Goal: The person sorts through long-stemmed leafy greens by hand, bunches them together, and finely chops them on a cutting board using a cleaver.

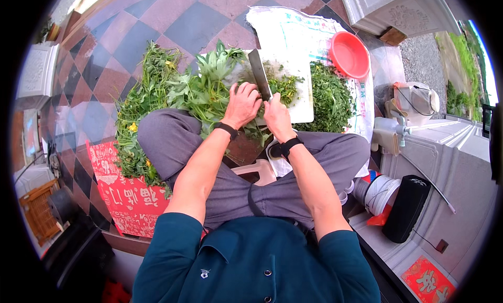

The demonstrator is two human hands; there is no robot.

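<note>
My right hand (278, 117) is closed around the handle of a cleaver (259, 73), whose broad dark blade points away from me over a white cutting board (304, 106). Just left of the blade, my left hand (241, 105) presses bunched leafy green stems (204, 86) onto the board, fingers curled. Right of the blade lie chopped greens (287, 88). A larger heap of chopped greens (330, 98) rests beyond the board's right edge on a white woven sack (283, 27).
A red plastic basin (349, 54) sits on the sack at the upper right. Long uncut vines (145, 83) with yellow flowers are piled at the left, partly over a red printed mat (129, 200). A pink plastic stool (261, 173) is between my legs. Checkered tiles (196, 24) surround the work.
</note>
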